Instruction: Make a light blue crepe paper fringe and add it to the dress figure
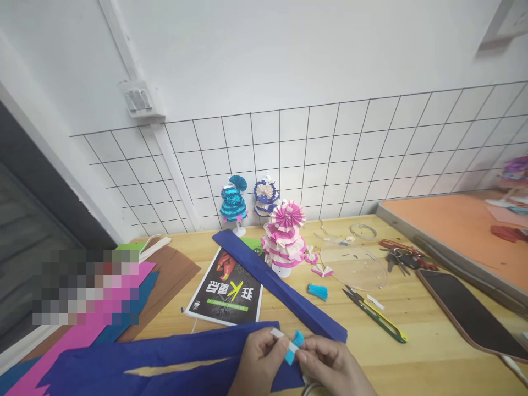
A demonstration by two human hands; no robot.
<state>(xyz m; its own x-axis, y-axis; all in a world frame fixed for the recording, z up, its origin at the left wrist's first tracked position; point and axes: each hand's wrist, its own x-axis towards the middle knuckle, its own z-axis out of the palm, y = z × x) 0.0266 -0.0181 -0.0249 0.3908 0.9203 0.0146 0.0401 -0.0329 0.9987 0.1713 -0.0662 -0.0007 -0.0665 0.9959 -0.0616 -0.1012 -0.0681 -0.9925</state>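
My left hand (pixel 263 358) pinches a narrow white strip (pixel 293 347) between thumb and finger. The strip lies across the middle of a small light blue paper piece (pixel 290 358), whose ends flare out. My right hand (pixel 330 364) is closed on the right side of this blue piece, fingertips almost meeting my left thumb. Beneath both hands lies dark blue crepe paper (pixel 177 352). Ahead of them rests another pleated light blue paper piece (pixel 317 291), near yellow-green thread snips (pixel 377 316) and a loose white strip (pixel 375 302).
Paper-ruffled stands in pink (pixel 284 242), teal (pixel 233 201) and navy (pixel 266 198) stand by the wall grid. A black-covered book (pixel 231 286) lies under a dark blue strip (pixel 280 283). Coloured sheets (pixel 165 286) are at left; keys (pixel 398 260) and a phone (pixel 470 311) at right.
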